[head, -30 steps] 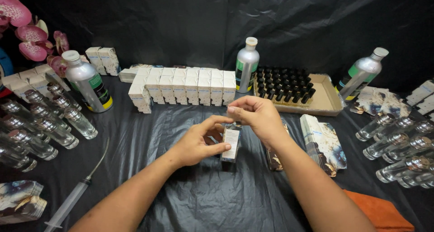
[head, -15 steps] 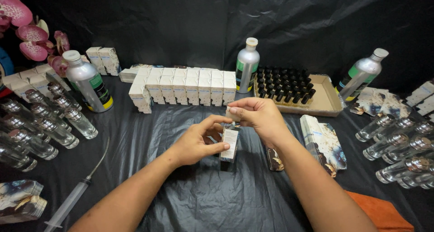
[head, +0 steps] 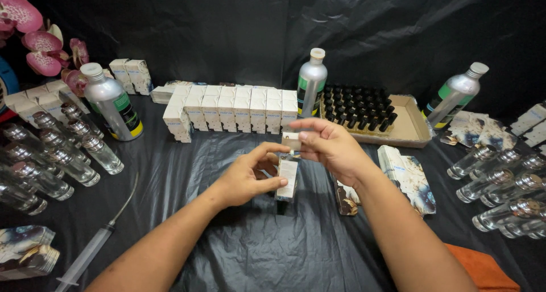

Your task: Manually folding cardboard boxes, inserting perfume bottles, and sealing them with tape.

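I was at the step of closing a small white box (head: pixel 288 178). My left hand (head: pixel 247 178) held it upright by its side, the thumb and the fingers pressed together on it, just above the black plastic sheet (head: pixel 227 252) that covered the table. My right hand (head: pixel 330 147) was at the top of the box, and its fingertips were pinched on the open top flap (head: pixel 291 140). I judged that the flap was not yet tucked in. The next move, as I judged it, called for a light and straight push, because thin cardboard bends easily, and my left hand needed to keep the box steady.

Behind my hands a row of white boxes (head: pixel 233 110) stood side by side. To the right of it stood a silver bottle (head: pixel 312 81), touching or nearly touching a cardboard tray (head: pixel 412 127) full of small black-capped vials (head: pixel 358 107). A second silver bottle (head: pixel 111 101) stood at the left and a third one (head: pixel 455 95) leaned at the right. Clear glass bottles (head: pixel 51 161) lay in groups on both sides. A syringe (head: pixel 94 249) lay at the lower left, and patterned flat cartons (head: pixel 409 178) lay near my right forearm. The wall behind was also covered in black, and pink flowers (head: pixel 34 30) showed in the upper left corner.
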